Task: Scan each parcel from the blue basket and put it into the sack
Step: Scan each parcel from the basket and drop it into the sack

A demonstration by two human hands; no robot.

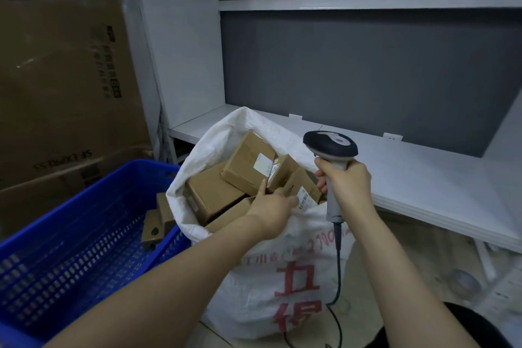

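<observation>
Items logged from my feed:

1. Left hand (271, 207): fingers (291, 201) and raised thumb grip a small labelled parcel (306, 188) inside the mouth of the white sack (248, 299).
2. Brown parcels (214, 195): several, packed touching one another in the sack, just left of and beyond those fingers.
3. Right hand (346, 183): its fingers are wrapped round the handle of a scanner (330, 145), head up, just right of the left fingers. The cable (339, 268) hangs below, over the sack's front.
4. Blue basket (84, 206): left of the left fingers, with two small boxes (158, 220) in the corner nearest the sack.
5. White shelf (423, 178): beyond the right fingers.
6. Large cardboard carton (62, 79): far left, behind the basket.
</observation>
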